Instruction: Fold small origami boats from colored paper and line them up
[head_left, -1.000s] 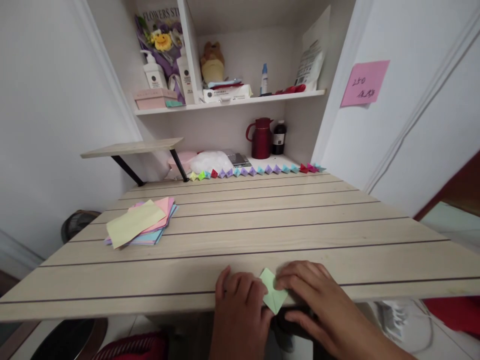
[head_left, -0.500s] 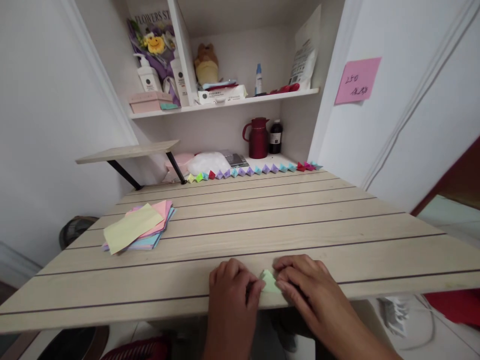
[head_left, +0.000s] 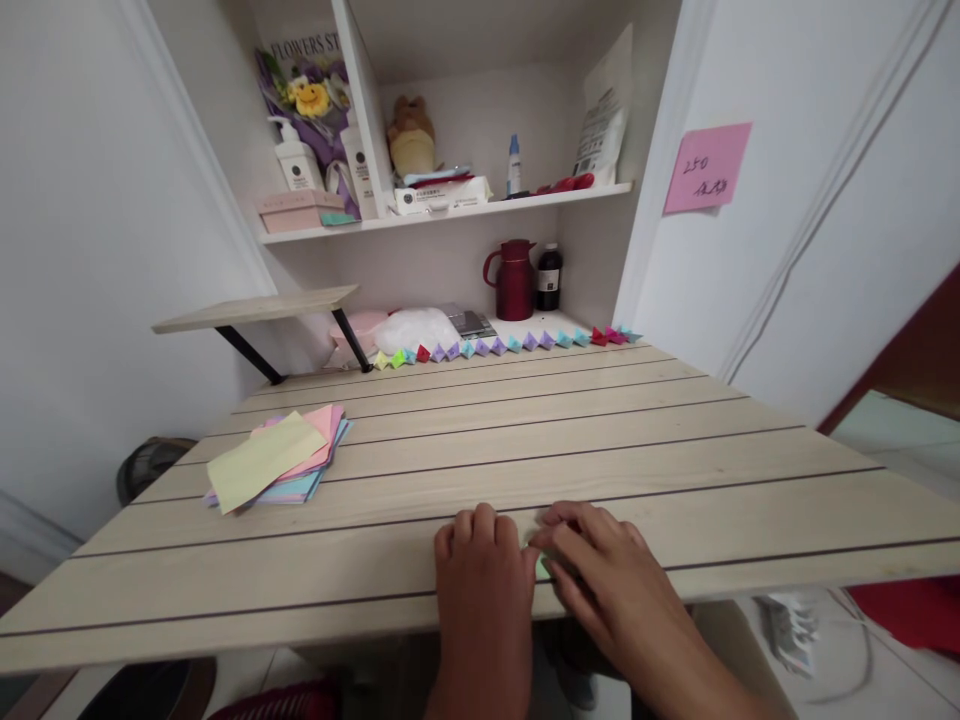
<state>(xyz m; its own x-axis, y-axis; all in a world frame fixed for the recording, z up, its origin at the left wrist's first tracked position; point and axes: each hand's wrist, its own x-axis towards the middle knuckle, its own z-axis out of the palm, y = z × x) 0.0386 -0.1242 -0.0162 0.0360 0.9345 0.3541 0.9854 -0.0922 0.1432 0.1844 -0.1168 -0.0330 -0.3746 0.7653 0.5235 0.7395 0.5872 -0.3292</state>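
A small piece of folded light-green paper (head_left: 541,569) lies at the table's front edge, mostly covered by my fingers. My left hand (head_left: 484,575) is closed over its left side, thumb against the paper. From the right, my right hand (head_left: 600,560) pinches it with curled fingers, their tips close to my left thumb. Left of my hands lies a loose stack of coloured paper sheets (head_left: 270,460), with a pale yellow one on top. Along the table's back edge runs a row of small folded paper pieces (head_left: 480,348) in several colours.
A small raised shelf (head_left: 259,308) on black legs stands at the table's back left. Behind the table, a red jug (head_left: 515,280) and a dark bottle (head_left: 549,277) sit in the cabinet. A pink note (head_left: 707,168) is stuck to the right wall.
My left hand has shifted right, closer to my right hand, and its fingers have drawn together. Less of the green paper shows now. The view has tilted slightly.
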